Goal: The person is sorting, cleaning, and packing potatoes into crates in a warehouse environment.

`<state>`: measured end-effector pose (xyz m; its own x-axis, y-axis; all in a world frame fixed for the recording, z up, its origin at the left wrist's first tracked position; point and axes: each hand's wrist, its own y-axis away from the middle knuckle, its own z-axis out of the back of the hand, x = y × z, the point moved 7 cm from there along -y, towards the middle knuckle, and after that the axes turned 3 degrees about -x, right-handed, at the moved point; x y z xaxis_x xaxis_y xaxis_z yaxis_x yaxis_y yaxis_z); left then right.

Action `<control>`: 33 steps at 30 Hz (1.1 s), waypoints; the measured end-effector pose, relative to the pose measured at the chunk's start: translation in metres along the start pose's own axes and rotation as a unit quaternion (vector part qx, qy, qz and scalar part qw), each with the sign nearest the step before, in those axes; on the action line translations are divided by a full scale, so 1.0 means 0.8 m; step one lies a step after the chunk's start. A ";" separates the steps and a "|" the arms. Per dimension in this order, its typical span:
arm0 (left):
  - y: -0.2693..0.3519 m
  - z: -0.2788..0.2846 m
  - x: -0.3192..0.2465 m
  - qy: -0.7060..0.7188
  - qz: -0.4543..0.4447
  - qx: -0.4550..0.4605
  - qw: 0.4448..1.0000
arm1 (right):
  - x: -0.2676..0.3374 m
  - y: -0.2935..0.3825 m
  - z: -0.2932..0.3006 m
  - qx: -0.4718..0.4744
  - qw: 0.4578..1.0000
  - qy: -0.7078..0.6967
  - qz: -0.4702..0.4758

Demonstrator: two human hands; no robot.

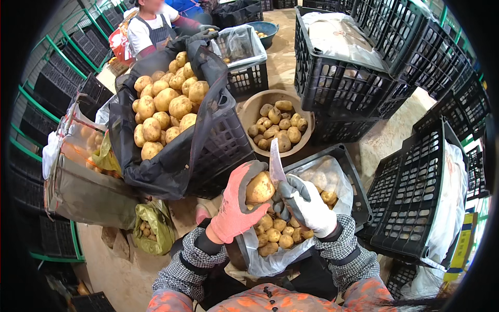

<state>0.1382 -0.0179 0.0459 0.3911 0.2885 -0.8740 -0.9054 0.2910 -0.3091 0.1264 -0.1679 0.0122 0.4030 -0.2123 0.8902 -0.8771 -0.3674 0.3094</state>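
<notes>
My left hand, in a pink glove with a grey palm, grips a large potato. Just right of it, my right hand, in a white and grey glove, holds a knife with its curved blade pointing up beside the potato; the handle is hidden in the fist. Beneath both hands stands a crate lined with clear plastic, with many smaller potatoes in it. A round tub of small potatoes sits beyond it. At the upper left, large potatoes fill a crate lined with black cloth.
Stacked black crates stand at the upper right, and another black crate at the right. A green bag of potatoes lies on the floor at left. Across the cloth-lined crate is a person in an apron and dark gloves.
</notes>
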 end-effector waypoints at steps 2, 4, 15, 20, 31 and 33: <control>0.002 -0.001 0.007 -0.006 0.038 -0.003 0.999 | 0.011 0.003 -0.001 0.005 0.999 0.039 0.010; 0.002 -0.006 0.010 -0.009 0.016 0.012 1.000 | 0.015 0.003 0.005 0.012 0.997 0.078 0.021; -0.001 -0.005 0.014 0.187 0.093 -0.043 0.977 | 0.001 -0.002 0.008 0.012 0.999 0.015 0.038; 0.004 -0.016 0.015 0.299 0.113 -0.024 0.947 | 0.005 0.012 -0.019 0.123 0.990 0.066 -0.014; -0.013 0.001 0.043 0.574 0.153 -0.102 0.798 | 0.026 -0.005 0.025 -0.132 0.979 -0.078 0.135; -0.012 -0.002 0.045 0.624 0.154 -0.101 0.760 | 0.017 -0.010 0.024 -0.099 0.980 -0.077 0.156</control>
<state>0.1607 -0.0119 0.0166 -0.1910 -0.8109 -0.5532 -0.9784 0.2025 0.0411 0.1436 -0.1853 0.0152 0.1284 -0.4264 0.8954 -0.9913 -0.0829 0.1027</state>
